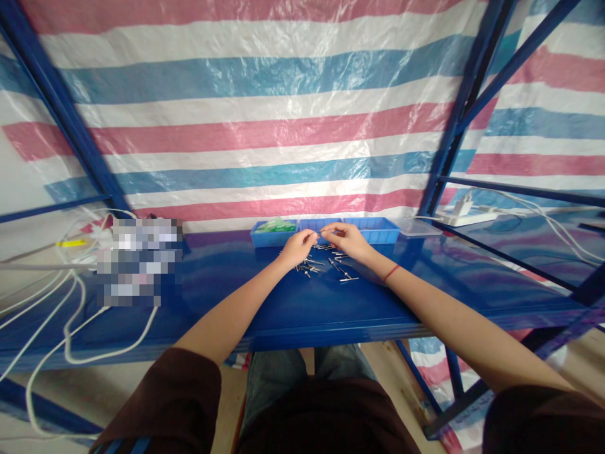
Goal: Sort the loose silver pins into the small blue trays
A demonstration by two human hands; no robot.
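My left hand (300, 248) and my right hand (347, 239) are close together over the blue table (293, 309), in front of the middle blue bin (326, 223). The fingers of each hand are pinched; whatever they hold is too small to name. Below and between the hands lie several thin metal pins (309, 268), with more metal pins (340, 268) under my right hand. A blue bin with green pieces (274, 237) stands behind my left hand. Another blue bin (385, 237) is behind my right hand.
A clear plastic lid (420, 227) lies right of the bins. White cables (70, 328) and a blurred-out pile (137, 261) are on the left. A power strip (467, 217) sits at the right. Blue metal posts (454, 132) frame the striped sheet (265, 135) behind.
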